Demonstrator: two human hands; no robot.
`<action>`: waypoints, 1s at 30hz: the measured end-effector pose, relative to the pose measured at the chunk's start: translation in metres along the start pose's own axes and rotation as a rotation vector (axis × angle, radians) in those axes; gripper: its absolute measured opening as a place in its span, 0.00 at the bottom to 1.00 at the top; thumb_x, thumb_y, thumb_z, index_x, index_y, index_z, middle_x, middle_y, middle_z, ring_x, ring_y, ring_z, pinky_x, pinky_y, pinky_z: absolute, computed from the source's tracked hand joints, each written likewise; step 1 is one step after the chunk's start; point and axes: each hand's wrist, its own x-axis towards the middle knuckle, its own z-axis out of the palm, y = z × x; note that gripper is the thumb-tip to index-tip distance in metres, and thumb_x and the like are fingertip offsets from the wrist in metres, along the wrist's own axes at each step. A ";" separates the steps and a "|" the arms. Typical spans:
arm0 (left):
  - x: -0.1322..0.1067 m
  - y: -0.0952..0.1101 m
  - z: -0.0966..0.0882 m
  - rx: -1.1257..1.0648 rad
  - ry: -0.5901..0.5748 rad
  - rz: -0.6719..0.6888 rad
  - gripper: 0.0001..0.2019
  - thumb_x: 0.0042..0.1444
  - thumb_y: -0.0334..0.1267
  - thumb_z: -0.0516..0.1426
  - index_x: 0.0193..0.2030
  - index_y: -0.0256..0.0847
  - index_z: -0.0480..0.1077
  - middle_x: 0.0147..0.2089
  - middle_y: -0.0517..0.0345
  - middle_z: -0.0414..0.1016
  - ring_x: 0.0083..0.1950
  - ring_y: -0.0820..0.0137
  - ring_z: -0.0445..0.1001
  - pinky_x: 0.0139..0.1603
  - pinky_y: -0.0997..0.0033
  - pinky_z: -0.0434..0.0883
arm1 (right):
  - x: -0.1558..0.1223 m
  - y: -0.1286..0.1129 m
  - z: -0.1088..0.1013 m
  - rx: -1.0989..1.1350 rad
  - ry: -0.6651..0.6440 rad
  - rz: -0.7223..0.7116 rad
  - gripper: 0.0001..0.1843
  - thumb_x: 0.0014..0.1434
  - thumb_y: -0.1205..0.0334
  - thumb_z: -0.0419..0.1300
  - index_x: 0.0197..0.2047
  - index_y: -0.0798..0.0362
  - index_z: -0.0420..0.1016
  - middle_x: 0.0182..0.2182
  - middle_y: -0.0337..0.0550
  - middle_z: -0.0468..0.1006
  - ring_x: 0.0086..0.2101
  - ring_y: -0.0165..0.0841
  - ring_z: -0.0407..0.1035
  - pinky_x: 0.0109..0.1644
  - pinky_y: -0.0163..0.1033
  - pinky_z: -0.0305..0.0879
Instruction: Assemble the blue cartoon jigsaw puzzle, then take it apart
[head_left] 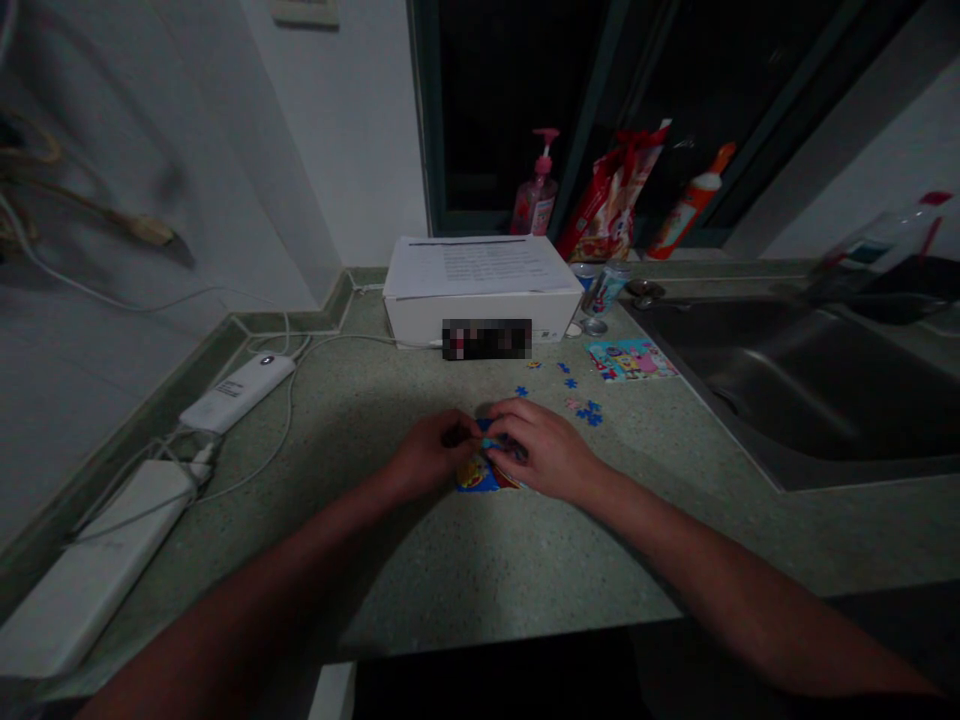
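A partly joined jigsaw puzzle (478, 474), blue with yellow and red parts, lies on the counter under my hands. My left hand (433, 452) is closed, thumb and forefinger pinched at the puzzle's upper left. From the other side, my right hand (546, 448) curls over the puzzle, its bent fingers pinching a jigsaw puzzle piece (491, 441) that is mostly hidden. The fingertips of both hands nearly meet there. Beyond my right hand lie several loose blue puzzle pieces (590, 412), some pinkish ones among them. A colourful picture card (631, 360) lies flat near the sink.
A white box (480, 285) with a paper on top stands at the back, a dark device partly blurred out before it. White power banks (238, 392) and cables lie left. A metal sink (810, 380) is at right. Cans (606, 288) stand beside the box; a pump bottle (535, 195) is behind.
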 end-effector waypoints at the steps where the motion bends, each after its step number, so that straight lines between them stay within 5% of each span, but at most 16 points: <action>1: 0.000 -0.001 0.000 -0.016 -0.003 0.001 0.03 0.56 0.34 0.61 0.38 0.39 0.75 0.37 0.54 0.80 0.38 0.66 0.77 0.41 0.66 0.73 | 0.000 0.000 0.000 -0.004 0.000 0.000 0.05 0.65 0.62 0.64 0.45 0.50 0.75 0.51 0.49 0.79 0.49 0.41 0.75 0.51 0.47 0.74; 19: 0.000 0.002 0.000 -0.119 0.025 -0.025 0.09 0.52 0.30 0.62 0.41 0.40 0.75 0.37 0.53 0.80 0.38 0.66 0.78 0.42 0.66 0.73 | 0.000 -0.003 0.006 -0.040 0.103 0.035 0.06 0.69 0.62 0.60 0.48 0.50 0.77 0.50 0.50 0.80 0.49 0.42 0.76 0.51 0.49 0.76; 30: 0.002 -0.001 0.001 -0.114 0.064 -0.066 0.02 0.54 0.33 0.62 0.35 0.40 0.73 0.34 0.55 0.80 0.35 0.67 0.77 0.39 0.66 0.72 | 0.000 -0.004 0.005 -0.028 0.069 -0.020 0.13 0.68 0.60 0.62 0.54 0.51 0.76 0.52 0.51 0.78 0.51 0.42 0.75 0.53 0.49 0.76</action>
